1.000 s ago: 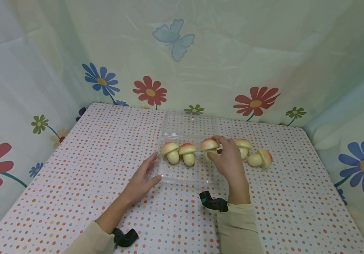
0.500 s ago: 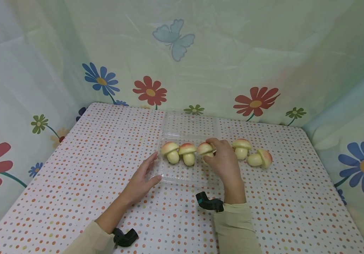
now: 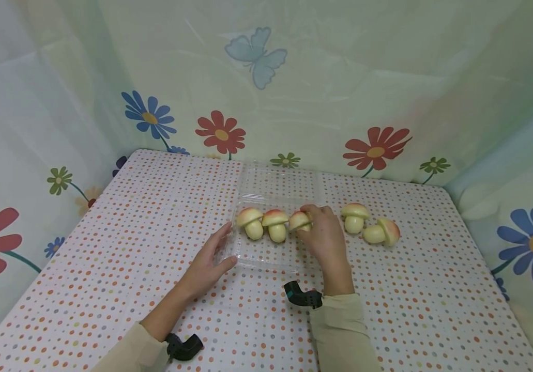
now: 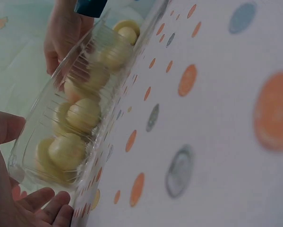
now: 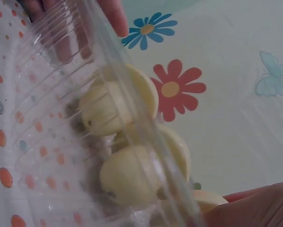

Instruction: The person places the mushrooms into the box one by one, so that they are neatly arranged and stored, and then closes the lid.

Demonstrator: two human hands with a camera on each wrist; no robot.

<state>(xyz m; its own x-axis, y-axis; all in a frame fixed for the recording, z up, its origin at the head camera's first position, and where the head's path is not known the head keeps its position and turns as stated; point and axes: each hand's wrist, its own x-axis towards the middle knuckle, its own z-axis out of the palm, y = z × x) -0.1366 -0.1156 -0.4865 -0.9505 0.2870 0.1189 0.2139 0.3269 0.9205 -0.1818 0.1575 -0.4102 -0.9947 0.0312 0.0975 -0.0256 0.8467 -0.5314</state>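
Note:
My right hand [image 3: 328,238] holds a toy mushroom [image 3: 299,221] by its right side, low in the clear plastic clamshell box [image 3: 261,260]. Its cap is cream with a reddish tint; the fingers cover part of it. Two similar mushrooms, a left one [image 3: 254,231] and a middle one [image 3: 277,233], stand side by side in the box. At the box's left side rests my left hand [image 3: 207,263], thumb near the front corner, fingers along the wall. The left wrist view shows this hand [image 4: 42,208] spread around the box's end, its fingers loosely bent.
Right of the box, one more mushroom [image 3: 353,218] stands on the dotted tablecloth [image 3: 415,289], and another mushroom [image 3: 382,232] lies on its side. The box's clear lid [image 3: 277,181] is folded back behind it. A flowered curtain [image 3: 313,103] hangs beyond the table.
My right hand has moved left and slightly down with its mushroom, toward the two in the box. The standing mushroom at right is now fully uncovered. My left hand stays in place.

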